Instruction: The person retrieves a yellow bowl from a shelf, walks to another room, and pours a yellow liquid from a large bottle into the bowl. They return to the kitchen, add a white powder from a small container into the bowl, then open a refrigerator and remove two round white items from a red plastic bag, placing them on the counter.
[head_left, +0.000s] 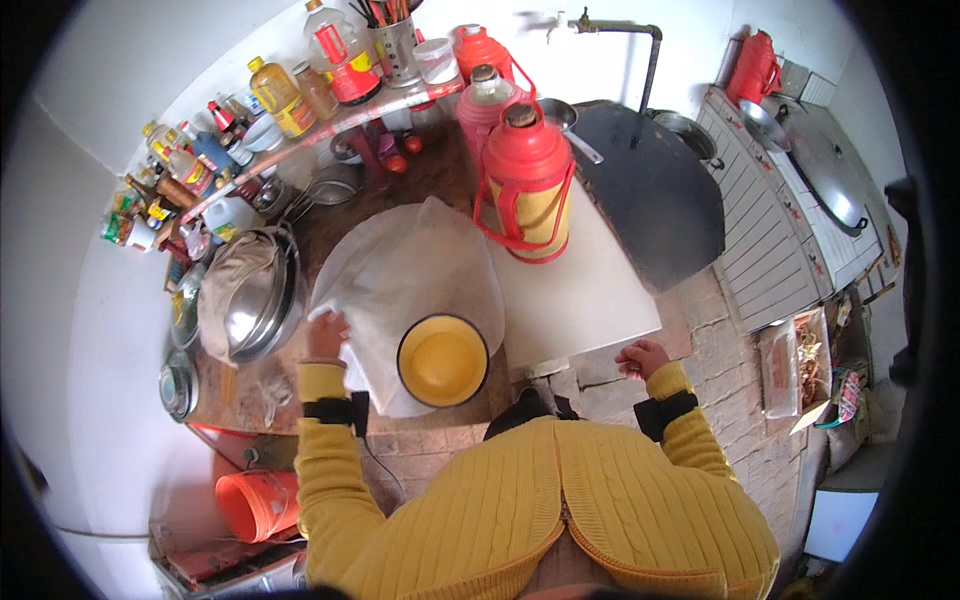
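My left hand (328, 335), blurred, is at the left edge of a thin, whitish translucent cloth (420, 262) and appears to grip it. The cloth spreads over the brown table, its far edge peaked and its near edge hanging in folds. A yellow bowl with a dark rim (442, 360) stands at the near side, overlapping the cloth; whether it holds anything is unclear. My right hand (643, 358) hovers beyond the corner of a pale board (585, 300), above the brick floor, fingers curled and nothing seen in them. A red and yellow thermos flask (528, 180) stands on that board.
Stacked metal basins (251, 315) with a beige cloth sit at the table's left. Bottles and jars crowd a shelf (322, 124) behind. A round black lid (652, 195) lies beyond the board, near a tiled stove (772, 202). An orange bucket (259, 506) lies tipped below the table.
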